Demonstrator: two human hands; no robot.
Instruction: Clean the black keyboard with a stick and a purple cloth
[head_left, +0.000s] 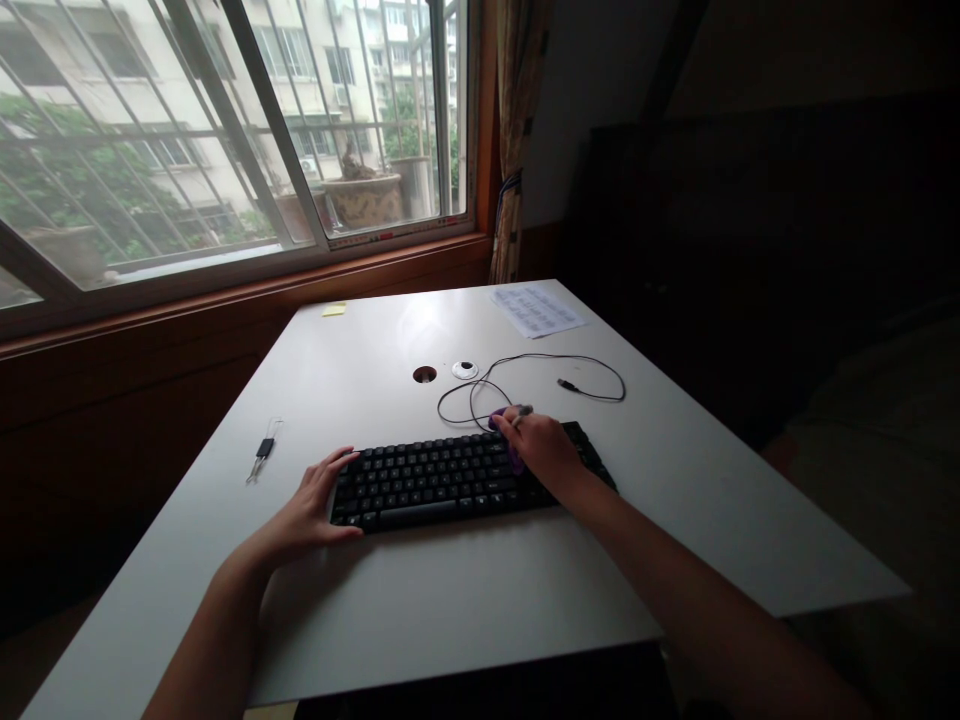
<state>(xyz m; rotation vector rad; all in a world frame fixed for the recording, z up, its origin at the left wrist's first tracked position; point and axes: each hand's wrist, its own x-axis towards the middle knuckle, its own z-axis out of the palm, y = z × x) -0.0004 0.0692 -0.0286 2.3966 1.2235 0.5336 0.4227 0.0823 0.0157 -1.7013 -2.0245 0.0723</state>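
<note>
Black rectangular plastic keyboard [427, 478]: lies flat on the white smooth-topped table [457, 610], long side across the table, keys facing up.

Left hand [313, 500]: spread wide across the keyboard's left end—thumb at the near corner, fingers at the far corner—and holding it there.

Right hand [551, 452]: closed around a purple object [516, 461] over the right part of the keys. The object is mostly covered by the hand; its exact kind cannot be told. A small grey piece [523, 410] shows at the top of the fist.

Thin black cable [559, 355]: looped on the table beyond the keyboard, ending in a black plug with a metal tip [568, 385] at the right.

Beyond the keyboard, a round dark hole [424, 374] opens in the tabletop, with a white round cover [465, 370] just beside it.

Black binder clip with wire handles [265, 449]: left of the left hand.

Far edge: yellow paper slip [334, 309] at left; white printed sheets [540, 310] at right. A metal-framed sliding window [311, 130] stands behind.
</note>
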